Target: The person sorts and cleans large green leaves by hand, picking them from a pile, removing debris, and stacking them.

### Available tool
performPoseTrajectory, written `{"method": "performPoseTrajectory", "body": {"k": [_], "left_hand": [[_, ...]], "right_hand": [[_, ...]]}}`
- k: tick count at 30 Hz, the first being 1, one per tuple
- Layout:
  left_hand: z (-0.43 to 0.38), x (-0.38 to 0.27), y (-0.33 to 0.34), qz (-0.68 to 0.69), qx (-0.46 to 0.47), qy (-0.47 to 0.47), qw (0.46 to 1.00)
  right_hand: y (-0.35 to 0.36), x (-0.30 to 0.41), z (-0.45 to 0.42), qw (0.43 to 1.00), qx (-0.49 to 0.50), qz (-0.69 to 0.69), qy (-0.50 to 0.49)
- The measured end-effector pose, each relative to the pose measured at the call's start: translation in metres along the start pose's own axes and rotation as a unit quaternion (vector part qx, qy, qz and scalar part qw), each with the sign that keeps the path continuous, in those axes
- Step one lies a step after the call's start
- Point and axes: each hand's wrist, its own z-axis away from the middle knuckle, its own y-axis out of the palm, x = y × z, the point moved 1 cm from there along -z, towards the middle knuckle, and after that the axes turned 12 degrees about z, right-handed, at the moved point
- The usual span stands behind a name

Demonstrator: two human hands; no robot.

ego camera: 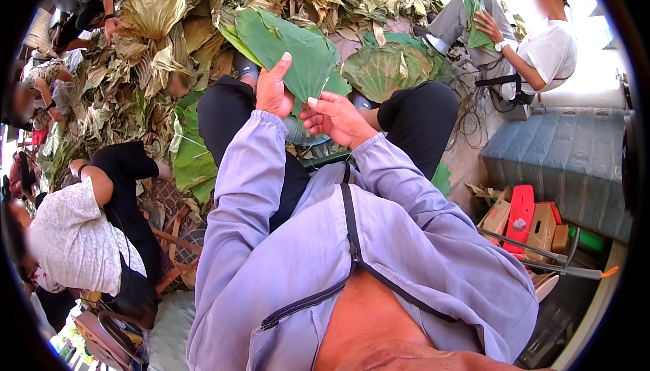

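Observation:
A folded bundle of large green lotus leaves (294,48) is held up above my knees. My left hand (274,86) grips its lower left edge, thumb on top of the leaf and fingers beneath. The narrow lower tip of the bundle is pinched between thumb and fingers of my right hand (336,117). Beyond my right knee a flat, round stack of green-brown lotus leaves (388,70) lies on the ground. More green leaves (195,152), with a pale tie across them, lie beside my left knee.
A large heap of dried leaves (152,76) spreads ahead and left. A co-worker (543,41) sits at the right, holding green leaves; other people sit or bend at the left. Cables (469,112) lie near a grey covered box (558,152). Cardboard boxes (541,231) stand at the lower right.

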Motion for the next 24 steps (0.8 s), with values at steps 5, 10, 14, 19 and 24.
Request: {"method": "performPoseTrajectory", "body": {"k": [5,10,14,19,24], "left_hand": [[-0.003,-0.004,-0.005,0.027,0.016,0.003,0.999],[-0.006,-0.007,-0.005,0.061,0.014,-0.016,0.998],[-0.011,-0.009,-0.008,0.049,0.015,-0.02,0.999],[-0.012,-0.016,-0.004,0.07,0.001,-0.016,0.997],[-0.016,-0.022,-0.004,0.09,-0.001,-0.003,0.996]], "right_hand": [[-0.002,0.002,-0.001,1.0,-0.013,-0.013,-0.006],[0.003,0.008,-0.001,0.991,-0.105,0.079,-0.031],[0.0,0.009,-0.006,0.972,-0.154,0.15,-0.094],[0.0,0.017,-0.009,0.975,-0.174,0.059,-0.124],[0.003,0.022,-0.011,0.969,-0.206,0.022,-0.135]]}}
